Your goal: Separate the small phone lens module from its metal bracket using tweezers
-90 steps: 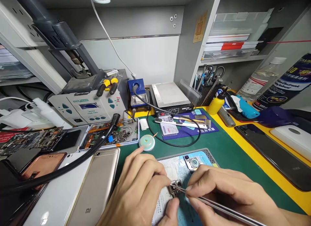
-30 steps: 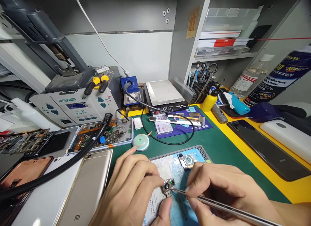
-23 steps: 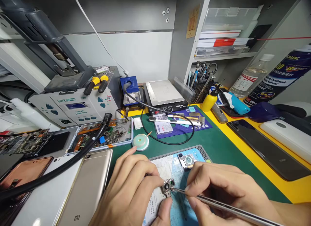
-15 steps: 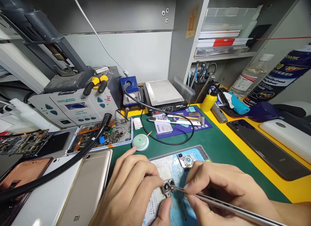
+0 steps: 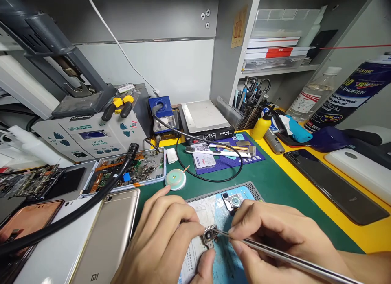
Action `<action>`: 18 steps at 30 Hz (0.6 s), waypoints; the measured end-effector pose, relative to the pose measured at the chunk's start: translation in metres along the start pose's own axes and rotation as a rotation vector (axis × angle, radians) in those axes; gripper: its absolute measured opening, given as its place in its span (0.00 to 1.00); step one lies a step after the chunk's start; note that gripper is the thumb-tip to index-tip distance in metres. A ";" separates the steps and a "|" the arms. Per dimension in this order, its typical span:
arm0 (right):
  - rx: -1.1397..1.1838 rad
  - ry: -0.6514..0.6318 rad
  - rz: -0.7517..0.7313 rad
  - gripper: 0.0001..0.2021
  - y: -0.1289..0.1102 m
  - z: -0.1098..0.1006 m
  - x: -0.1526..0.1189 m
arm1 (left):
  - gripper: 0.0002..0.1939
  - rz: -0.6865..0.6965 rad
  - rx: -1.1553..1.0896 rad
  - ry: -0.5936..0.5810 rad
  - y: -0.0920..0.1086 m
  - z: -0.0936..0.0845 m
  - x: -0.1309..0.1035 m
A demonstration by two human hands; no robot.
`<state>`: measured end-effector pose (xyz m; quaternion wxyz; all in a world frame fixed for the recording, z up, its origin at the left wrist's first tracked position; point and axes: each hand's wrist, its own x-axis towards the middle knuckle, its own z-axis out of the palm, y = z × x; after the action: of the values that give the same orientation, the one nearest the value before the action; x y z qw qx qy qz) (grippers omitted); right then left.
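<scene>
A small phone camera module [image 5: 209, 236], metal-framed with a dark round lens, is between the index finger and thumb of my left hand [image 5: 171, 235]. It is just above or on the blue and white work mat [image 5: 227, 259]; I cannot tell which. My right hand [image 5: 271, 239] pinches a slim, shiny metal tool [image 5: 275, 254] with a fine tip. That tip touches the upper right part of the module, beside the lens. Beyond my right fingers lies another phone part with a camera lens and a round pale swirl [image 5: 234, 200], partly hidden by the hand.
A round coil disc [image 5: 175, 179] lies beyond my left fingertips. Phones [image 5: 106, 239] and a parts tray [image 5: 161, 176] with a black hose [image 5: 100, 208] across it are at left. Behind stand a hot-air station [image 5: 88, 135] and a heating plate [image 5: 204, 117]. A dark phone [image 5: 332, 186] lies right.
The tool's tip has shifted slightly up and left across the module, over its smaller right-hand part. My left hand keeps its hold. The whole view has drifted a little.
</scene>
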<state>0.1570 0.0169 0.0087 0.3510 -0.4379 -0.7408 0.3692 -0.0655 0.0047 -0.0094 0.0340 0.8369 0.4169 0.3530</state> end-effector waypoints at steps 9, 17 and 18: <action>0.006 0.029 -0.027 0.07 0.002 0.002 -0.004 | 0.08 -0.017 -0.022 0.056 0.002 0.003 0.001; 0.031 0.027 -0.055 0.07 0.002 0.003 0.000 | 0.08 -0.009 0.009 0.014 0.004 -0.001 0.001; 0.031 0.021 -0.061 0.07 0.002 0.003 0.001 | 0.08 -0.012 0.005 0.016 0.005 -0.001 0.001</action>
<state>0.1550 0.0173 0.0062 0.3768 -0.4134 -0.7443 0.3649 -0.0624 0.0025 -0.0062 0.0308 0.8315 0.4232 0.3586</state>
